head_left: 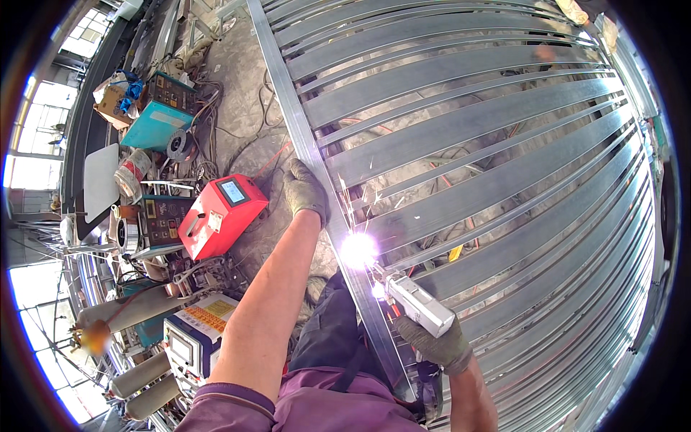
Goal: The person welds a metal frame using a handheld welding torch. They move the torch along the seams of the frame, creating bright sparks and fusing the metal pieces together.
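Observation:
My left hand [304, 189], in a dirty olive work glove, is closed around the outer edge of the long steel side rail [301, 137]; its fingertips are partly hidden. Farther down the same rail, a handheld welding gun [421, 302] with a silver boxy body is gripped in my gloved right hand [439, 345]. Its nozzle points up and left at the rail, where a slat meets it. A dazzling white arc [358, 250] burns there and throws sparks upward, hiding the joint itself. Many parallel steel slats [410, 155], wide and narrow, run rightward from the rail.
Left of my arm stands a red machine [223, 216] with a small screen. Beyond it are a teal machine [160, 119], wire spools and tangled cables. Gas cylinders [137, 306] lie at lower left, beside a white-and-blue unit [191, 335]. Another person's hand [572, 11] shows at the far right.

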Tool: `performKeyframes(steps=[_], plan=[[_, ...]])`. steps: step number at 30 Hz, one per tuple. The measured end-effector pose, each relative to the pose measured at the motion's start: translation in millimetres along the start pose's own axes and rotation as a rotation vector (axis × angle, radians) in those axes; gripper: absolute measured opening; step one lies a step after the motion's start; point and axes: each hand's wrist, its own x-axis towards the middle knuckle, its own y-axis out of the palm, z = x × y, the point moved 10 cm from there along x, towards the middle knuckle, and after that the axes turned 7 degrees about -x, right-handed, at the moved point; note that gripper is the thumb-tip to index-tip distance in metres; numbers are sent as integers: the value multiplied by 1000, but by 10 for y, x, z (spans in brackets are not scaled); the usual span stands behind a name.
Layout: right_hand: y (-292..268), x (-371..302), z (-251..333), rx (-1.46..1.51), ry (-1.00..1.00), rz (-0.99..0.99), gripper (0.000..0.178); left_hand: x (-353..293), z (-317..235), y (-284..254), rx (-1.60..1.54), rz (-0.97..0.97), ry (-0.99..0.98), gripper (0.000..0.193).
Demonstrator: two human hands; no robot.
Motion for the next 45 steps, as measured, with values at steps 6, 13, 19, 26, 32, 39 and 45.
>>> performKeyframes(steps=[6, 13, 19, 26, 32, 39, 45], plan=[[-12, -8, 25, -54, -2, 5, 40, -7, -3, 6, -56, -9, 1, 60], [-18, -31, 38, -45, -1, -13, 40, 125, 144, 48, -98, 25, 37, 65], [-17, -47, -50, -59, 36, 6, 39, 76, 98, -1, -42, -29, 14, 50], [-19, -46, -65, -60, -11, 0, 40, -122, -147, 31, -3, 35, 8, 67], [-13, -42, -40, -122, -77, -11, 41, -10, -38, -41, -19, -28, 6, 57], [-17, -69, -50, -94, -35, 1, 40, -55, -102, -44, 91, -36, 24, 62], [-20, -76, -6, -114, -37, -5, 41, -107, -173, -50, 109, -27, 25, 64]])
